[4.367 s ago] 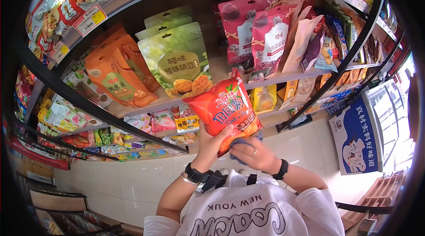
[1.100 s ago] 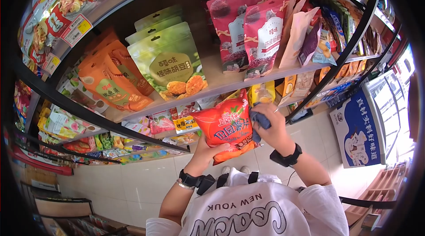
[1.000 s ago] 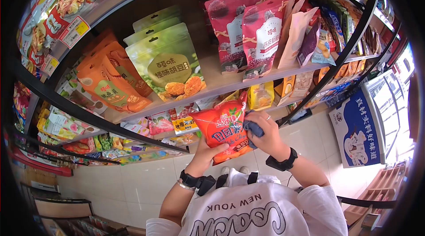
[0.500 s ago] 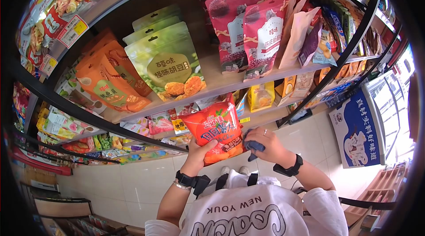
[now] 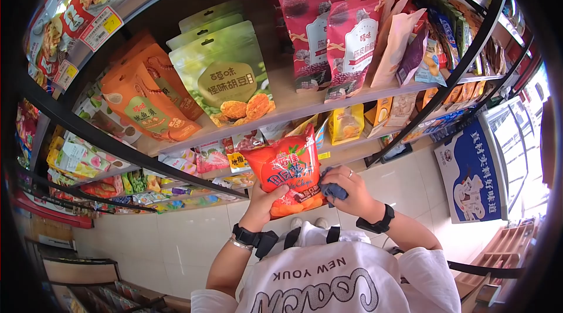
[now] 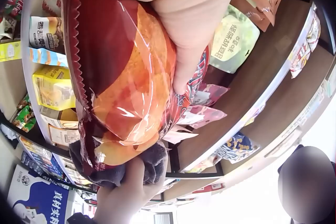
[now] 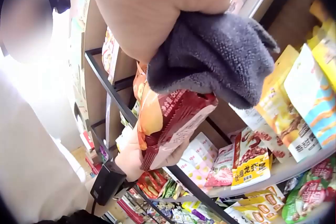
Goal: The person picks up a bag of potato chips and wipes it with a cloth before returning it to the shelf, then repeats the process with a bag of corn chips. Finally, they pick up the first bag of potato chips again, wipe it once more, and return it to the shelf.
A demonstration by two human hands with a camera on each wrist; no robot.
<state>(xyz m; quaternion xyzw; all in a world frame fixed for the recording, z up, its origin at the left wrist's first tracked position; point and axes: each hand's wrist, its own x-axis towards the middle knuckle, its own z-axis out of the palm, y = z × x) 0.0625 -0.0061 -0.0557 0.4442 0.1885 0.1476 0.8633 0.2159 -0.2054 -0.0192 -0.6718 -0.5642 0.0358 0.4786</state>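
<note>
A puffed red bag of potato chips (image 5: 287,166) is held in front of the shelf by my left hand (image 5: 262,204), its thumb across the bag's front. My right hand (image 5: 356,195) grips a bunched dark blue-grey cloth (image 5: 334,187) at the bag's right side. In the left wrist view the cloth (image 6: 113,169) lies along the bag's edge, below the orange chip picture. The right wrist view shows the cloth (image 7: 215,56) bunched under the right hand, overlapping the bag (image 7: 176,116). The left fingers behind the bag are mostly hidden in the head view.
Beyond the hands, a shelf (image 5: 293,105) carries green bags (image 5: 226,78), orange pouches (image 5: 149,102) and dark pink bags (image 5: 358,43). A yellow bag (image 5: 347,124) stands on the tier below. Black metal posts (image 5: 434,102) frame the shelf. A blue-and-white box panel (image 5: 469,175) stands at right.
Since about a second ago, the chip bag and left hand have moved slightly left. The right hand with the cloth has come down from the bag's upper right side to its lower right.
</note>
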